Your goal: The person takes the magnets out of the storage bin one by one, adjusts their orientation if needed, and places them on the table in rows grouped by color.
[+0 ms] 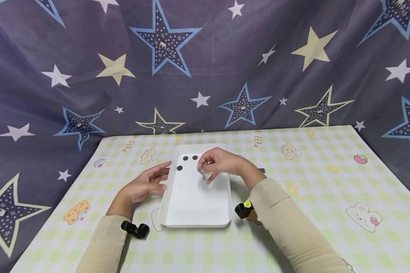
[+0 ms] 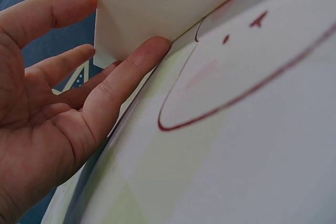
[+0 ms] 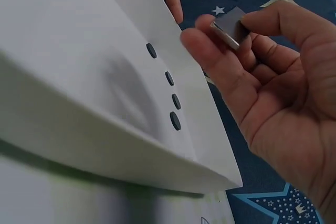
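Note:
A white tray stands on the table, with several small black discs lying toward its far end. Over the tray, my right hand pinches a small, flat, silver-grey square block between thumb and fingers; its exact kind I cannot tell. In the right wrist view the block's shiny edge shows at the fingertips, above the row of discs. My left hand rests against the tray's left wall, fingers extended. The left wrist view shows its thumb and fingertips along the white outer wall.
Beneath the tray is a green-and-white checked tablecloth with cartoon prints. A dark, flat piece lies partly hidden behind the right wrist. Behind the table hangs a dark blue star-patterned curtain. Each sleeve carries a black wrist camera.

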A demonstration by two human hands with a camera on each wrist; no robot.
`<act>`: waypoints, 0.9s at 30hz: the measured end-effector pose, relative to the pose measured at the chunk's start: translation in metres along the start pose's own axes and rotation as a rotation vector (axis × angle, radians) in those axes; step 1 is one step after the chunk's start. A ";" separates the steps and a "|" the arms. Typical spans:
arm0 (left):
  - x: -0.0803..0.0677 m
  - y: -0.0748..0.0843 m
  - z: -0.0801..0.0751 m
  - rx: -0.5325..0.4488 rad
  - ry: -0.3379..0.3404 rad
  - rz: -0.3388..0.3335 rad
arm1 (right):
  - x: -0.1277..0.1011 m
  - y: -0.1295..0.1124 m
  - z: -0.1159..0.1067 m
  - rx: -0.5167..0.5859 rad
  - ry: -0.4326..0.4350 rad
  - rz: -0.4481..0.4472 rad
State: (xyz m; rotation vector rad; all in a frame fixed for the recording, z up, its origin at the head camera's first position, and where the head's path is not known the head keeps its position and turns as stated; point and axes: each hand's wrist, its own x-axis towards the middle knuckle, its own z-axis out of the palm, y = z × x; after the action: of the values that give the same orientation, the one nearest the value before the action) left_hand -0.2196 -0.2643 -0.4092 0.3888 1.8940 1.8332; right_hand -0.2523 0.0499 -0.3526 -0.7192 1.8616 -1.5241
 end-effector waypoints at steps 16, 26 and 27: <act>0.000 0.000 0.000 0.001 0.003 -0.008 | -0.020 0.010 -0.006 -0.025 0.135 -0.169; 0.000 0.001 0.000 0.006 0.002 -0.015 | -0.031 0.015 -0.009 -0.023 0.216 -0.224; 0.000 0.001 0.001 0.007 0.003 -0.014 | -0.032 0.015 -0.009 -0.022 0.229 -0.226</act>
State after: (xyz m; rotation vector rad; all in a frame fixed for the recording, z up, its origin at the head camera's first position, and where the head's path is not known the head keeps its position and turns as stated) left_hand -0.2192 -0.2639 -0.4081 0.3742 1.9015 1.8194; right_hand -0.2384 0.0825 -0.3621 -0.8168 2.0220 -1.7955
